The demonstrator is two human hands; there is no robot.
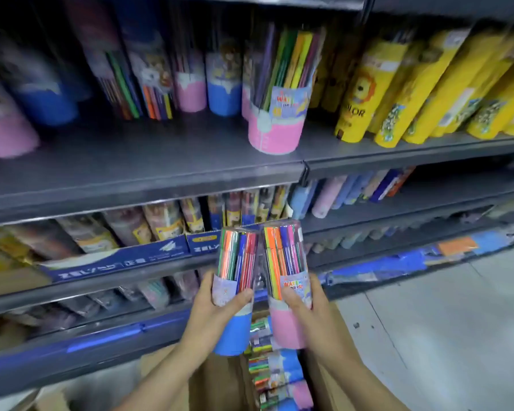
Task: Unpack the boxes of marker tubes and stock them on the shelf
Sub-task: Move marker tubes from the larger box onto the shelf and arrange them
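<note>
Gripping two clear cylindrical marker tubes (pixel 238 280)

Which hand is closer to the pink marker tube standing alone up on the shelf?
Right. The right hand is almost straight below the pink tube on the shelf; the left hand is lower left of it, slightly farther.

Two marker tubes (pixel 261 280) held side by side above open box (pixel 333 360); one tube (pixel 276 114) stood on shelf (pixel 143 170) above.

dim overhead light; top shelf (pixel 143 161) recess falls into shadow, edges bend and smear with motion blur, floor (pixel 445 321) brighter.
</note>
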